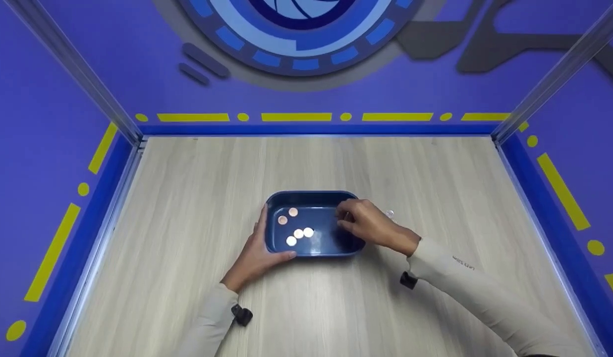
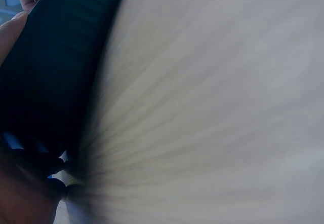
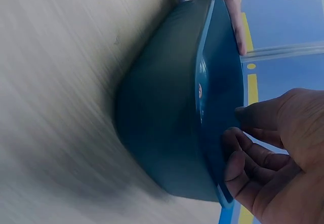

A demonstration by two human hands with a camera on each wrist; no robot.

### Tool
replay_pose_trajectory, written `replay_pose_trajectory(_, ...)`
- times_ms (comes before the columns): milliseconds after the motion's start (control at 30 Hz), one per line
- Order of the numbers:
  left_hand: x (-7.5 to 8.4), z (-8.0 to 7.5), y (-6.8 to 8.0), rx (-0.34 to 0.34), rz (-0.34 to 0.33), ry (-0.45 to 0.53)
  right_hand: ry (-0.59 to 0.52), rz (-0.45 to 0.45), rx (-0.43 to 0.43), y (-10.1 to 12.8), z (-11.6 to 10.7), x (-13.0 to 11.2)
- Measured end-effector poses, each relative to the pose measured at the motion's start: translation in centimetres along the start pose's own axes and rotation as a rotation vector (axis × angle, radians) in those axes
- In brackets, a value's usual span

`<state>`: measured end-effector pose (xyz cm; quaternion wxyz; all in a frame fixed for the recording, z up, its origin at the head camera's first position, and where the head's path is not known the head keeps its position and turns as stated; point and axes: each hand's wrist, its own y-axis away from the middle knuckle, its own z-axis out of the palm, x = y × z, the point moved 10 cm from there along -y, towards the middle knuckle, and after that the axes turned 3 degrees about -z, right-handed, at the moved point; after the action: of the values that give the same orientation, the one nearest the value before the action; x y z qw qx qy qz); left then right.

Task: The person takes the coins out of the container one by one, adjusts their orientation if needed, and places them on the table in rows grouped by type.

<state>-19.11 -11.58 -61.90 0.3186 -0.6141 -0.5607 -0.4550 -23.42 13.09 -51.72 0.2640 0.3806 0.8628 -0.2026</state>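
Note:
A dark blue rectangular basin (image 1: pixel 313 250) with rounded corners stands on the table. My left hand (image 1: pixel 256 254) grips its left end, thumb along the near rim and fingers against the outer left wall. On the basin's floor lie several small round discs, coin-like: two copper-coloured discs (image 1: pixel 288 216) towards the back left and a row of bright shiny discs (image 1: pixel 299 234) nearer the front. My right hand (image 1: pixel 368 221) hangs over the basin's right end. In the right wrist view its fingers (image 3: pixel 235 165) are loosely bent, with the thumb apart and no object visible between them.
A small clear object (image 1: pixel 389 214) lies on the table just right of the basin, partly behind my right hand. The pale wood-grain table (image 1: pixel 202 183) is bounded by blue panels (image 1: pixel 306 101) at the back and both sides, with metal posts (image 1: pixel 514 116) at the corners.

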Motion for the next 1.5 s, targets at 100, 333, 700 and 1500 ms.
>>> replay_pose_trajectory(100, 0.0, -0.1, 0.0, 0.001, 0.0, 0.008, -0.012, -0.013, -0.017, -0.4, 0.6, -0.2)
replay_pose_trajectory(333, -0.1, -0.1, 0.1, 0.002, -0.008, -0.001, -0.002, -0.014, -0.058, -1.2, 2.0, -0.2)
replay_pose_trajectory(700, 0.1, 0.0, 0.1, -0.001, -0.026, -0.034, -0.017, -0.016, -0.14, -2.3, 3.3, -0.1)
replay_pose_trajectory(1500, 0.1, -0.1, 0.0, -0.008, 0.007, -0.01, 0.018, -0.07, -0.248, -4.2, 7.2, 0.0)
